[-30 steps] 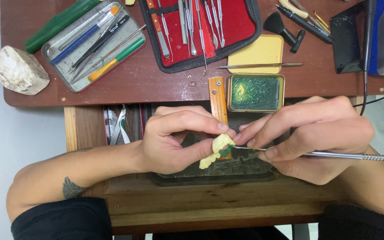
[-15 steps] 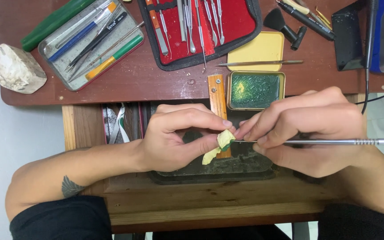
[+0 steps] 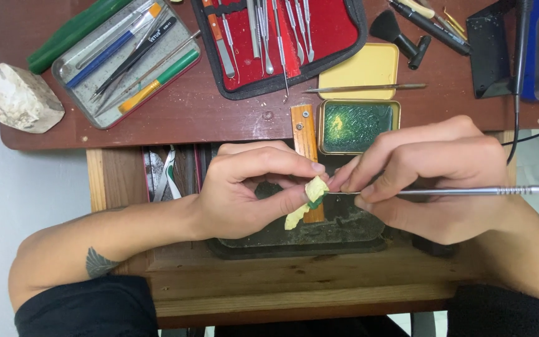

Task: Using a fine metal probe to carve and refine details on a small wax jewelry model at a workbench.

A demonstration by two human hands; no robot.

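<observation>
My left hand (image 3: 251,190) pinches a small pale yellow piece (image 3: 307,200) with a green bit on it, held over a wooden peg (image 3: 305,140) and a dark tray (image 3: 319,231). My right hand (image 3: 428,178) grips a thin metal tool (image 3: 469,191) like a pen. Its tip touches the green bit on the yellow piece. Just beyond my fingers sits an open tin of green wax (image 3: 358,126), and its yellow lid (image 3: 360,68) lies behind it.
A red case of metal instruments (image 3: 282,37) lies open at the back. A grey tin of pens and brushes (image 3: 126,59), a green case (image 3: 73,31) and a pale stone (image 3: 20,100) are at the left. A black brush (image 3: 400,37) and a black device (image 3: 494,43) are at the right.
Both hands stay together over the tray. The yellow piece has turned slightly in my left fingers, and the tool tip stays against its green bit.
</observation>
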